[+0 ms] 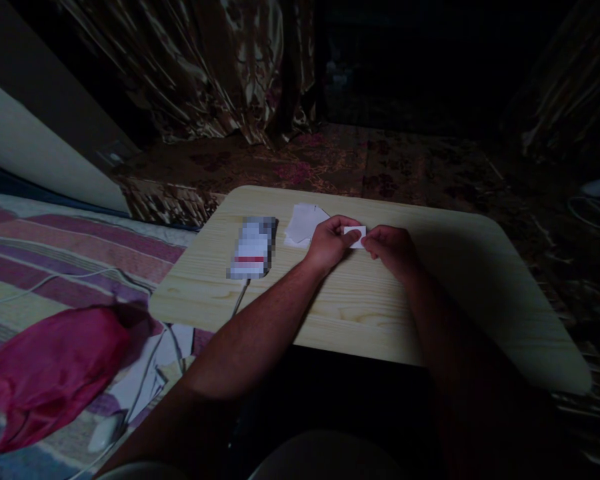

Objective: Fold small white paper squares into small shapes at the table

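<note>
Both hands rest near the middle of a light wooden table [430, 313]. A small white piece of paper [355, 236] is pinched between them. My left hand [330, 241] grips its left side with closed fingers. My right hand [391, 250] holds its right edge, fingers curled. Just behind my left hand lie a few loose white paper sheets [304, 222] on the table.
A phone [253, 247] lies on the table's left part with a white cable [240, 299] running off the near edge. A striped bed cover [55, 267] with a red cloth [55, 363] is at left. Patterned carpet and curtains lie beyond, in dim light.
</note>
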`<state>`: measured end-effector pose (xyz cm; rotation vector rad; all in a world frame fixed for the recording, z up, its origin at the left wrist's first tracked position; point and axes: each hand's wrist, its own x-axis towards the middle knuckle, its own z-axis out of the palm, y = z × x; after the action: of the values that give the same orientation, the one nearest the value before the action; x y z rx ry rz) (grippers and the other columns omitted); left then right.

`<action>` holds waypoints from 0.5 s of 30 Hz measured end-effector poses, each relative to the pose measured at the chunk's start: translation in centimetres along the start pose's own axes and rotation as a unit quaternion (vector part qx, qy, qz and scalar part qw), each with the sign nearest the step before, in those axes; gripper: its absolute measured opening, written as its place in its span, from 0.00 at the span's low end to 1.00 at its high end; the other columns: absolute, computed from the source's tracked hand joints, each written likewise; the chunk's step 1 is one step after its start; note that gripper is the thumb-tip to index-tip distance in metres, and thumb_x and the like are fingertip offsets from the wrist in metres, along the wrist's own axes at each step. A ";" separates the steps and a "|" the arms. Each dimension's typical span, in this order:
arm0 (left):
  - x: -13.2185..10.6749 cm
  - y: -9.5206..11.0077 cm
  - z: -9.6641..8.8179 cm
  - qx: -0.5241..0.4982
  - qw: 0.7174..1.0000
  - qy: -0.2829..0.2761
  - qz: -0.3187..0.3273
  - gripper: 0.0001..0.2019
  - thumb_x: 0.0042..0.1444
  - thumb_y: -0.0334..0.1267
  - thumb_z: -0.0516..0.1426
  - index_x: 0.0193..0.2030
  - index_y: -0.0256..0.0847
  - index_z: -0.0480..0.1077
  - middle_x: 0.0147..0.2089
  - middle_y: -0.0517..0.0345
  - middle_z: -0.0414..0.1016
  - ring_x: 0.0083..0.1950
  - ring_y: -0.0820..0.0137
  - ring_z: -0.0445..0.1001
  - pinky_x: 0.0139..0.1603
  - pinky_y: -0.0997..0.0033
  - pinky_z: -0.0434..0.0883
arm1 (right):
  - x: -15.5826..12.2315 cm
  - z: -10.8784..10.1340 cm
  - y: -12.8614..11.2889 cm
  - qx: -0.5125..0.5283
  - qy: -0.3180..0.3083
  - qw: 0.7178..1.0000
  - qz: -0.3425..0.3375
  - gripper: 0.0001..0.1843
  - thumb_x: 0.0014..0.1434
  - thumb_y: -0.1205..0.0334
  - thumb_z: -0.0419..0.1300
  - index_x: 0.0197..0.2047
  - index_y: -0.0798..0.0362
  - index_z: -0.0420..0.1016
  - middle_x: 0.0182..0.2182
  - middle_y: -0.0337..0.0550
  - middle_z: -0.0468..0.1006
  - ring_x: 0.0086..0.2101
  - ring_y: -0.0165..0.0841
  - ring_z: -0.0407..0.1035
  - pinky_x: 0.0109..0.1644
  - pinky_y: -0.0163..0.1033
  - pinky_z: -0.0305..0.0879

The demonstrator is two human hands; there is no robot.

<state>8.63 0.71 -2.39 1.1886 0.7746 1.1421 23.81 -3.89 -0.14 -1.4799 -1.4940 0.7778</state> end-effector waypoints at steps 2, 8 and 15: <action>-0.1 -0.1 0.0 -0.004 1.000 -0.003 0.001 0.15 0.42 0.39 0.67 0.37 0.36 0.73 0.28 0.59 0.74 0.24 0.78 0.66 0.26 0.76 0.61 | -0.1 0.0 -0.1 -0.003 -0.001 1.000 0.004 0.10 0.50 0.56 0.61 0.27 0.55 0.73 0.17 0.37 0.71 0.19 0.28 0.62 0.24 0.34 0.56; 0.0 -0.2 -0.1 0.026 1.000 0.005 0.016 0.13 0.44 0.38 0.66 0.36 0.37 0.73 0.27 0.60 0.73 0.23 0.79 0.63 0.25 0.77 0.59 | 0.0 0.2 0.0 0.015 0.012 1.000 0.002 0.11 0.51 0.54 0.61 0.28 0.54 0.73 0.17 0.36 0.71 0.19 0.28 0.62 0.24 0.34 0.56; 0.0 -0.1 0.1 0.006 1.000 0.023 0.006 0.13 0.43 0.37 0.65 0.36 0.37 0.73 0.28 0.61 0.73 0.24 0.78 0.66 0.26 0.77 0.62 | -0.2 0.2 -0.1 0.013 -0.009 1.000 0.002 0.13 0.50 0.52 0.62 0.27 0.54 0.72 0.17 0.36 0.70 0.20 0.28 0.62 0.24 0.35 0.56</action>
<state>8.70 0.71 -2.46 1.1826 0.8120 1.1805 23.56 -4.10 -0.13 -1.4599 -1.4890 0.8114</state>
